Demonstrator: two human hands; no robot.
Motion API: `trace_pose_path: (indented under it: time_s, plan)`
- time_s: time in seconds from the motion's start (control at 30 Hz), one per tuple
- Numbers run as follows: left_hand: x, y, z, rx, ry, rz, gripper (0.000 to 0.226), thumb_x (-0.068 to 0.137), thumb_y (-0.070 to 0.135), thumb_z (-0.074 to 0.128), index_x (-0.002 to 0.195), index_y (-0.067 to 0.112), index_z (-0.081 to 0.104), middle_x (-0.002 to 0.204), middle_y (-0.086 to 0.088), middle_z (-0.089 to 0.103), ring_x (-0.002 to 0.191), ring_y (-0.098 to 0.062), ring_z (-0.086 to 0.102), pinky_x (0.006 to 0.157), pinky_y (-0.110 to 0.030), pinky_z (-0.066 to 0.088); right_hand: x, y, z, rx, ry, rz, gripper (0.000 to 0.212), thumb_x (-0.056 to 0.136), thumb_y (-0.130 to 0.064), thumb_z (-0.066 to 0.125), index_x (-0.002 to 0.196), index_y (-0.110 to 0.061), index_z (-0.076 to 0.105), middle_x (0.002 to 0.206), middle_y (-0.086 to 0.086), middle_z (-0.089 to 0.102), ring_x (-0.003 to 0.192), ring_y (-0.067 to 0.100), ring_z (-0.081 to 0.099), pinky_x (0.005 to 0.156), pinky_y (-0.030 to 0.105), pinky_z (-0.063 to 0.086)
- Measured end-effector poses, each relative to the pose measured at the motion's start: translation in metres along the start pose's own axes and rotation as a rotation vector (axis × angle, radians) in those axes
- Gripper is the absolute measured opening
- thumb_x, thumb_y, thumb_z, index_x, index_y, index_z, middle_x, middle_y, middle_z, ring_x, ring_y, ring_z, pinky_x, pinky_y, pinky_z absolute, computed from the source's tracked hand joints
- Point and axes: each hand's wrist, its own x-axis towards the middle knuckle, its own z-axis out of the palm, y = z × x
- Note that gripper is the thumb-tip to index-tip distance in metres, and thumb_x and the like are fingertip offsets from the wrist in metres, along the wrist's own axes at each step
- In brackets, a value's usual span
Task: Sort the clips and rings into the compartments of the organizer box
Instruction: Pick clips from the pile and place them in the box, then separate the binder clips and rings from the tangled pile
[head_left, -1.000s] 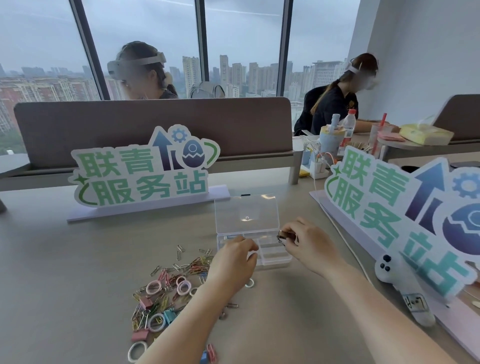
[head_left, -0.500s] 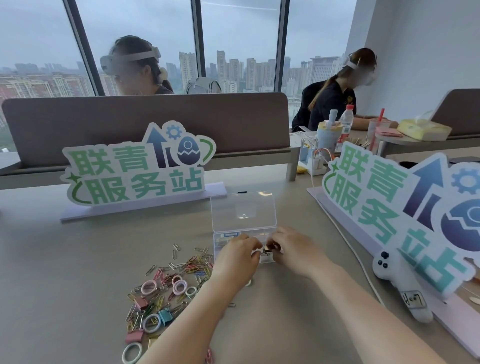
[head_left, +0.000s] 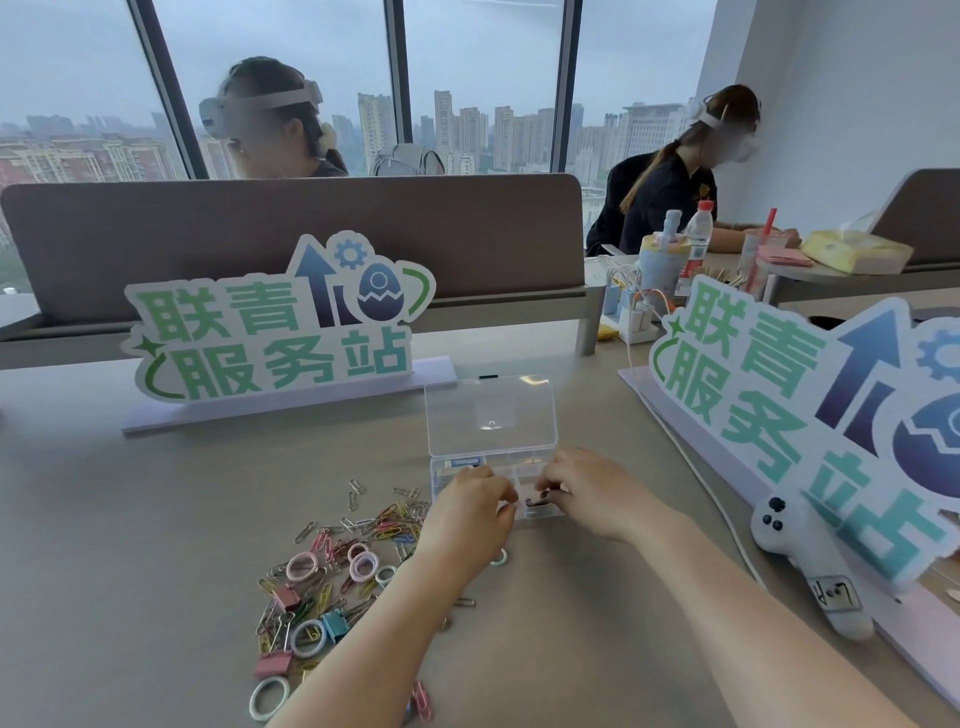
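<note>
An office with tall windows onto a grey city skyline; a long grey bench (head_left: 130, 545) runs up to a brown divider panel (head_left: 291, 234), and two people wearing headsets sit at desks beyond it. Two cut-out signs with green lettering stand on the bench, one straight ahead (head_left: 270, 322) and one to the right (head_left: 810, 426), with a white controller (head_left: 800, 551) lying at the foot of the right one.

In the head view, both hands meet over the front of a clear organizer box (head_left: 493, 467), whose lid stands tilted open behind it. The left hand (head_left: 470, 514) has its fingers curled in at the box's front edge; whether they grip anything I cannot tell. The right hand (head_left: 587, 491) has its fingers pinched on a small dark clip (head_left: 537, 503), held right over the front right compartment. What else lies in the compartments is too faint to make out.

Left of the box lies a loose pile of clips (head_left: 332, 582): many coloured paper clips, at least three binder clips, pink and blue. About six rings show, among them a pink ring (head_left: 302, 565) and a pale green ring (head_left: 269, 699) nearest the camera.
</note>
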Motion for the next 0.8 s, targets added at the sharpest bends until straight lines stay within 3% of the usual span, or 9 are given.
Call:
trace_pose_path:
  time_s: [0.3,0.57,0.8]
  plan:
    - [-0.004,-0.002,-0.001,-0.004,0.011,0.029,0.022,0.092,0.017,0.053,0.102,0.014,0.071,0.106,0.000,0.063,0.104,-0.017,0.053,0.084,-0.030,0.045,-0.006,0.000,0.004,0.035,0.066,0.009,0.027,0.097,-0.011,0.049,0.116,-0.015,0.068,0.118,0.004,0.060,0.112,0.022,0.053,0.079,0.022,0.031]
    - [-0.014,-0.006,-0.015,-0.011,0.061,0.022,0.019,0.089,0.017,0.055,0.098,0.016,0.072,0.101,0.001,0.064,0.099,-0.017,0.055,0.080,-0.031,0.047,-0.010,-0.019,0.006,0.099,0.138,-0.023,0.028,0.094,-0.010,0.050,0.111,-0.016,0.070,0.111,0.005,0.064,0.106,0.021,0.058,0.077,0.021,0.033]
    - [-0.034,-0.019,-0.035,0.029,0.070,-0.038,0.016,0.087,0.019,0.057,0.094,0.020,0.071,0.098,0.004,0.062,0.092,-0.017,0.058,0.075,-0.031,0.048,-0.018,-0.047,0.011,0.094,0.085,-0.113,0.022,0.090,-0.015,0.055,0.104,-0.020,0.072,0.104,0.000,0.066,0.104,0.019,0.057,0.078,0.025,0.039]
